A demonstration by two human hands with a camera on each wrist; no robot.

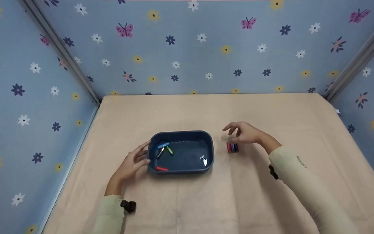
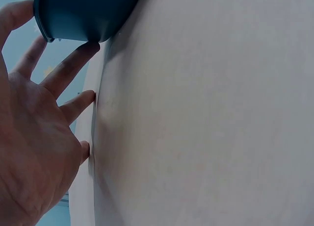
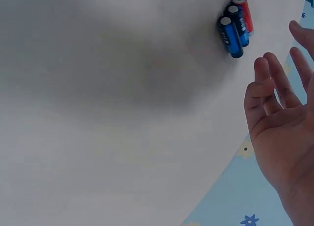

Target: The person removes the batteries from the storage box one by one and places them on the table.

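my right hand (image 1: 246,133) nearer, fingers loosely bent, holding nothing; three cylindrical batteries (image 1: 232,148) lie side by side just below it, long axes running away from me, right of the dark blue tub (image 1: 182,171) my spread-fingered left hand (image 1: 130,165) touches

The tub (image 2: 83,15) is cut off — by the left wrist view's top edge.

Pale blue wall panels (image 1: 190,48), printed with flowers (image 1: 226,49) and butterflies (image 1: 249,23), stand left, right and far; grey posts (image 1: 61,48) mark both far corners behind the beige-covered counter (image 1: 180,112).
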